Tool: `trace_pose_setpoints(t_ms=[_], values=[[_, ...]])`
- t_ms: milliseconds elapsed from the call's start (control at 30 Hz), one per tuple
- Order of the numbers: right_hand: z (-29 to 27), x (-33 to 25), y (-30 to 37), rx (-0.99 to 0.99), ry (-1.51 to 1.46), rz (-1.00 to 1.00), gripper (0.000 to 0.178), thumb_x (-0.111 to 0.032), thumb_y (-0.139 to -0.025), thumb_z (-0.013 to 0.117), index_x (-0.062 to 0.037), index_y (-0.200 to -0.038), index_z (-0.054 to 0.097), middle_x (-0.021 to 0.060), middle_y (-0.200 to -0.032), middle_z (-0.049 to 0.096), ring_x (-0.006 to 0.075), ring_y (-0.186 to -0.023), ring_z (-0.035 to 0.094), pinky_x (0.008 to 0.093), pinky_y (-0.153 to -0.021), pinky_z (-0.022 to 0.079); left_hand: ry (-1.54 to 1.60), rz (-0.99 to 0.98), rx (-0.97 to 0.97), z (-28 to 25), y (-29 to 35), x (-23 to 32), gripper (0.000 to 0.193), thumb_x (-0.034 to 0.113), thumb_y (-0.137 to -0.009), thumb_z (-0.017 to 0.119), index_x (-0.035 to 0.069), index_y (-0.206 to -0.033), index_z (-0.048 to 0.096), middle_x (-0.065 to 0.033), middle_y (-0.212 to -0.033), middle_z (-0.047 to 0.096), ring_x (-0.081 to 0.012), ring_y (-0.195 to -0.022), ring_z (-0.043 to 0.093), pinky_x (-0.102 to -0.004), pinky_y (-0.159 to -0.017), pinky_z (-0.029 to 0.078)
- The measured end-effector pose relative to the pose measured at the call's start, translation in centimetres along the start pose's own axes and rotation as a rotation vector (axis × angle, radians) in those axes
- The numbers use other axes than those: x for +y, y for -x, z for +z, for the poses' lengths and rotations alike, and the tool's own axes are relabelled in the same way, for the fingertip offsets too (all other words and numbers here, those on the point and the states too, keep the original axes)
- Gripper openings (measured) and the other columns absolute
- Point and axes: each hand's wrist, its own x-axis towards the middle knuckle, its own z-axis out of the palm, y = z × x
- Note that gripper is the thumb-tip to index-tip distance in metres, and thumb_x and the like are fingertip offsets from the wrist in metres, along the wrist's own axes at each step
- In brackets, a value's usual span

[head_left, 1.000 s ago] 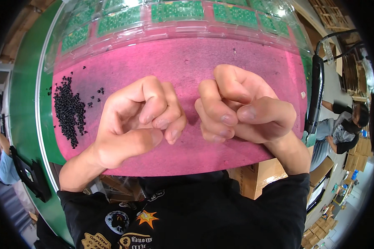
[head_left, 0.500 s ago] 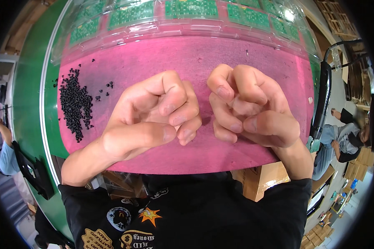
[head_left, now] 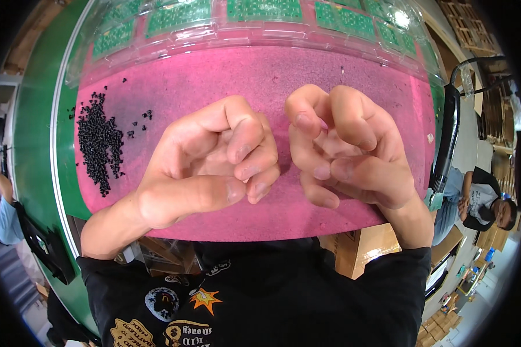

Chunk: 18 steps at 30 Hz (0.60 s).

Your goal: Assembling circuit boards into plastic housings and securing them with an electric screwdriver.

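Note:
My left hand [head_left: 208, 159] is raised over the pink mat [head_left: 231, 75], palm toward me. Its fingers are loosely curled, and the thumb lies near their tips. A hollow shows between thumb and fingers, with nothing visible in it. Facing it across a narrow gap is my right hand [head_left: 353, 147], also half curled with its fingers spaced apart and nothing seen in them. The hands do not touch each other. Left of my left hand lies a heap of tiny black parts [head_left: 100, 139], with several loose ones [head_left: 131, 133] scattered beside it.
Along the far edge, a clear plastic tray [head_left: 255, 43] holds several green circuit boards [head_left: 263, 8]. The mat lies on a green table [head_left: 32, 115]. A black bar-shaped object [head_left: 450, 133] stands at the right edge. Cardboard boxes [head_left: 367, 246] are below the table. Another person [head_left: 483, 199] is at the right.
My right-hand fingers have shifted and spread slightly, with the lower fingertips farther apart. My left hand has hardly changed. The view has moved a little, and the person at the right has changed posture.

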Motion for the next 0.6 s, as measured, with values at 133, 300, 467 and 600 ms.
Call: trace_pose_setpoints(t_ms=[133, 300, 467, 600], values=[[0.14, 0.11, -0.12, -0.007, 0.000, -0.019, 0.030, 0.012, -0.072, 0.046, -0.0143, -0.079, 0.033, 0.0116, -0.106, 0.038, 0.0131, -0.070, 0.044, 0.0241, -0.047, 0.046, 0.006, 0.010, -0.002, 0.04, 0.14, -0.13, 0.025, -0.008, -0.072, 0.049, 0.005, -0.091, 0.041, -0.0048, -0.083, 0.043, -0.0164, -0.079, 0.049, -0.0281, -0.067, 0.038], [0.52, 0.28, 0.14, 0.025, 0.081, -0.029, 0.032, 0.016, -0.067, 0.045, -0.0127, -0.076, 0.033, 0.0164, -0.111, 0.042, 0.0133, -0.069, 0.048, 0.0247, -0.048, 0.044, -0.015, 0.008, -0.026, -0.10, 0.11, -0.33, 0.026, -0.009, -0.072, 0.050, 0.004, -0.093, 0.042, -0.0046, -0.083, 0.044, -0.0161, -0.079, 0.049, -0.0276, -0.067, 0.039], [0.70, 0.28, 0.06, 0.024, 0.106, -0.029, 0.033, 0.018, -0.065, 0.044, -0.0115, -0.075, 0.032, 0.0198, -0.111, 0.045, 0.0132, -0.067, 0.048, 0.0255, -0.049, 0.042, 0.001, -0.010, -0.018, 0.12, 0.18, -0.29, 0.027, -0.009, -0.072, 0.051, 0.004, -0.094, 0.043, -0.0046, -0.083, 0.044, -0.0154, -0.079, 0.048, -0.0273, -0.068, 0.039], [0.61, 0.38, 0.08, -0.010, 0.152, -0.058, 0.033, 0.020, -0.065, 0.042, -0.0107, -0.073, 0.031, 0.0201, -0.109, 0.046, 0.0129, -0.067, 0.048, 0.0256, -0.049, 0.042, -0.012, -0.009, -0.025, 0.59, 0.15, -0.32, 0.027, -0.009, -0.073, 0.051, 0.003, -0.095, 0.043, -0.0047, -0.083, 0.044, -0.0144, -0.079, 0.046, -0.0272, -0.068, 0.040]])
